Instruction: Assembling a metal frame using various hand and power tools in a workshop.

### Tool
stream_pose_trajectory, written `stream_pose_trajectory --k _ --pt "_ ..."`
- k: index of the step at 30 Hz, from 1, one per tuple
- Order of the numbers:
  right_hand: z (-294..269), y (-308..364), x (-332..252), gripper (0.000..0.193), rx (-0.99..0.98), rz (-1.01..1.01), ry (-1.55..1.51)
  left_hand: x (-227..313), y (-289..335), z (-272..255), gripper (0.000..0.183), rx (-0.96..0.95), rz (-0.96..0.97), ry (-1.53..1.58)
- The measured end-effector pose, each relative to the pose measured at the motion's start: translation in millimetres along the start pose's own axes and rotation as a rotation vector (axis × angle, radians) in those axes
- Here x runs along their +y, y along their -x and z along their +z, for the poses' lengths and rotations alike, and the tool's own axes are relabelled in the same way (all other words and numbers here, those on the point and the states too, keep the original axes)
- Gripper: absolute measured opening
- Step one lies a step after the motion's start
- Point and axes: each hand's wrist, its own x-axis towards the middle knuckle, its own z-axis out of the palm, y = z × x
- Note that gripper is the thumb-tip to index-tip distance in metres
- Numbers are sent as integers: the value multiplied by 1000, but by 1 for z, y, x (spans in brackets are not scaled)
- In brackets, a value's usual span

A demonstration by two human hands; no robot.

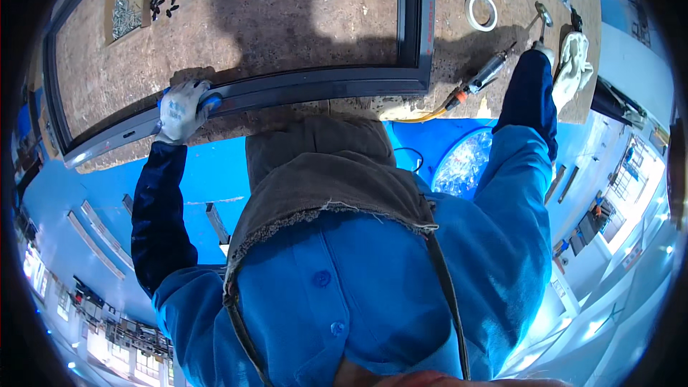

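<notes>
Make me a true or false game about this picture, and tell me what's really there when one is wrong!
1. The left hand wears a glove and is on the dark frame. True.
2. The roll of tape lies inside the frame's outline. False: the roll of tape lies outside it, to the right.
3. The right hand is at the handle end of the hammer. True.
4. The tool with the orange part lies under the left hand. False: that tool lies on the bench between the frame and the right hand.
5. The person's shirt is red. False: the shirt is blue.
</notes>
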Motion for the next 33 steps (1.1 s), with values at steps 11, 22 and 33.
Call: stream_pose_trajectory --k 11,22,33 --pt "-66 388 8 38 -88 -819 -603 -9 -2 10 34 96 91 -18" --pt "-85 480 23 47 -273 -576 -132 -4 1 13 31 60 10 -16" --pt "-98 477 17 44 -293 -636 -20 -9 -1 23 23 69 -4 -36"
